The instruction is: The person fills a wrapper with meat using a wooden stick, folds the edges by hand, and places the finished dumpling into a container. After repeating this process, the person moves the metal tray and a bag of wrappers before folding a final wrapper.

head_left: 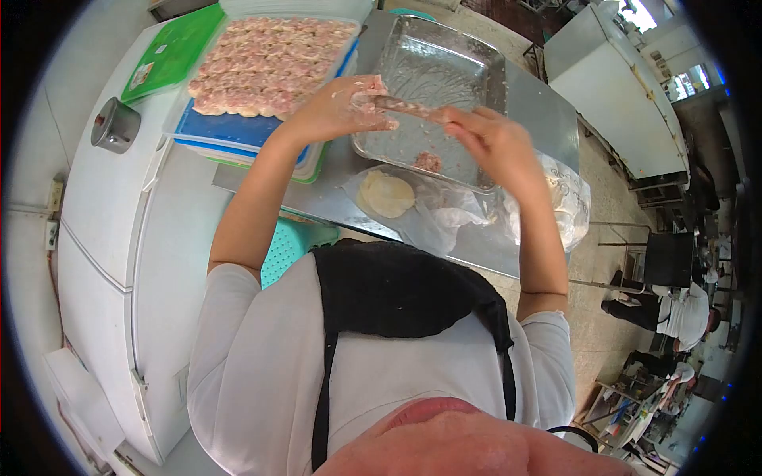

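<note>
Presently, the right hand [494, 144] has its fingers closed approx. fully around one end of the stick [409, 108]; they are bent and a bit blurred. The left hand [337, 105] has its fingers curved around the other end of the stick, w/ thumb and forefinger apart from each other, and pinkish smears on their tips. Whether these fingers grip the stick, or s.th. pale in the palm, I can't tell. So the stick is betw. both hands, approx. level, above the left part of the tray [468, 89].

Inside this tray, the metal is smeared, and a small heap of pink filling [427, 163] lies close to the near edge. Just beside, on the worktop [546, 119], a pile of pale discs [386, 195] lies on clear plastic, w/ a bag [569, 200] further right.

To the left, rows of pinkish dumplings [266, 63] lie on stacked boxes w/ blue and green edges. Re labels: the green lid [176, 54] carries a sticker [143, 74], whose writing is too small to read. Near the lid stands a metal pot [117, 127].
</note>
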`<state>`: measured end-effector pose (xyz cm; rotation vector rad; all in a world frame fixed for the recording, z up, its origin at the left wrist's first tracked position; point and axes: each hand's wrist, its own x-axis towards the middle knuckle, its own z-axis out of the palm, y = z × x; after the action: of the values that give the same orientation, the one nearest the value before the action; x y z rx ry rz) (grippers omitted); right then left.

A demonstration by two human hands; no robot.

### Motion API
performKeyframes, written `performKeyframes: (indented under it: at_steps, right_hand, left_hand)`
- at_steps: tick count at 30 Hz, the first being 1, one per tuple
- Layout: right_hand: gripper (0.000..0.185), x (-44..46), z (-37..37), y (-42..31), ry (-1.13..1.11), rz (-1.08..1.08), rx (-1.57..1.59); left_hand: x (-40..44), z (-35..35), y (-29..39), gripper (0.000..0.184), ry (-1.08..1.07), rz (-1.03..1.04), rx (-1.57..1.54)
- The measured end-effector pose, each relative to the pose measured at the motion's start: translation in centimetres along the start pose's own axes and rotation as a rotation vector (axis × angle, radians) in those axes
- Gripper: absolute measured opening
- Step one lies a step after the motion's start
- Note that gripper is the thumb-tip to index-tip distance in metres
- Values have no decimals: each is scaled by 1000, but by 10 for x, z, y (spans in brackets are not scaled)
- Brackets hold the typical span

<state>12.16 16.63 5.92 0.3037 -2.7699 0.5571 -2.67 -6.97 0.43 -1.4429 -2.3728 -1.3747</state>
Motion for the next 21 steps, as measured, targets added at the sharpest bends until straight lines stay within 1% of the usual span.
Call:
performKeyframes:
  at_steps: [1, 2, 3, 4, 5, 6, 7, 8, 9, 10, 11, 12, 13, 14, 15, 16, 18, 19, 20, 21]
  right_hand:
    - [25, 6, -7, -3, -42, 31, 26]
    - [25, 10, -5, -7, -38, 30, 21]
    - [25, 13, -1, -11, -35, 90, 197]
    - [25, 15, 4, -16, -33, 151, 372]
    - [25, 18, 17, -24, -33, 152, 366]
    - [26, 21, 34, -33, -61, 53, 350]
    - [26, 25, 45, -41, -88, -47, 335]
    - [26, 31, 46, -46, -87, -50, 331]
    - [25, 37, 46, -51, -58, -94, 226]
    - [25, 44, 44, -57, -29, -136, 122]
    - [25, 47, 40, -69, -28, -135, 119]
    - [24, 49, 32, -85, 36, -43, -34]
    - [23, 52, 30, -97, 99, 48, -187]
    - [23, 55, 38, -104, 99, 50, -191]
    - [23, 57, 50, -111, 98, -23, -171]
    - [23, 60, 57, -115, 98, -96, -150]
    - [24, 70, 45, -116, 66, -53, -170]
    - [26, 76, 40, -117, 32, -14, -189]
    - [26, 79, 41, -121, 32, -20, -191]
    - [27, 81, 41, -125, 50, -51, -62]
  left_hand:
    - [-4, -13, 2, 45, 5, 4, 1]
    - [-8, -27, 9, 45, -65, -39, -63]
    - [-12, -37, 11, 45, -138, -84, -130]
    - [-15, -41, 5, 45, -137, -79, -134]
    - [-16, -44, -3, 43, -90, -21, -134]
    - [-18, -49, -7, 41, -40, 36, -132]
    - [-21, -58, -10, 41, -35, 39, -133]
    - [-21, -69, -11, 44, -160, -8, -91]
    - [-23, -78, -12, 48, -284, -55, -48]
    - [-26, -82, -19, 48, -282, -51, -48]
    - [-32, -83, -29, 50, -194, -115, -63]
    - [-38, -83, -40, 51, -104, -179, -77]
    - [-39, -83, -55, 51, -102, -176, -80]
    - [-37, -83, -74, 53, -78, -114, -28]
    - [-35, -85, -84, 54, -53, -51, 23]
    - [-35, -94, -73, 54, -53, -47, 21]
    - [-40, -113, -48, 42, -101, -7, -143]
    - [-46, -118, -47, 42, -97, -8, -142]
    - [-51, -124, -48, 44, -94, -16, -144]
    - [-54, -128, -49, 46, -93, -24, -147]
